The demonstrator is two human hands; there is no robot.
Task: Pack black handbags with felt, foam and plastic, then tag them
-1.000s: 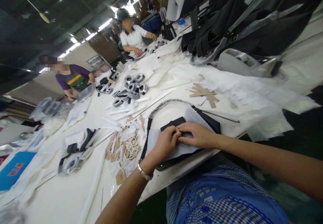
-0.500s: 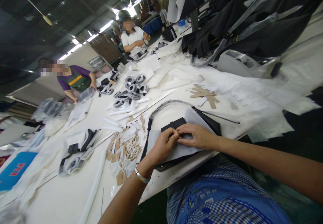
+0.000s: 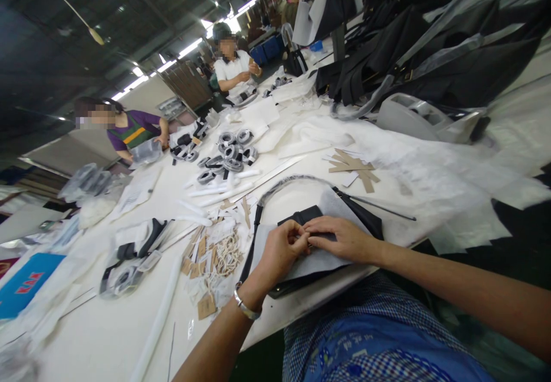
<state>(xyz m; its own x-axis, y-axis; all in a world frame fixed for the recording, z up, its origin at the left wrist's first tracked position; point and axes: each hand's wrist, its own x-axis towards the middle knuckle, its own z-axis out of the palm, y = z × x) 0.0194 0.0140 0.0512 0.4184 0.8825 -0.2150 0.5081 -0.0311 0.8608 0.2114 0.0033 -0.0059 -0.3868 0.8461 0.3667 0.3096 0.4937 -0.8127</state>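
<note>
A black handbag lies at the table's near edge, its wrapped handle arching away from me. White tissue covers part of it, with a black strap piece on top. My left hand, with a silver band at the wrist, is closed in a pinch over the tissue. My right hand meets it from the right, fingers pressed together. The fingertips touch around something small, too hidden to name. Left of the bag lie tan tags with cream strings.
Wrapped strap coils and tan card strips lie beyond the bag. A grey tape dispenser stands near piled black bags. A blue box sits far left. Two people work across the table.
The view has shifted slightly, so most things appear a little further right. My left fingers have bent and my right fingers have moved slightly; both hands remain together over the bag.
</note>
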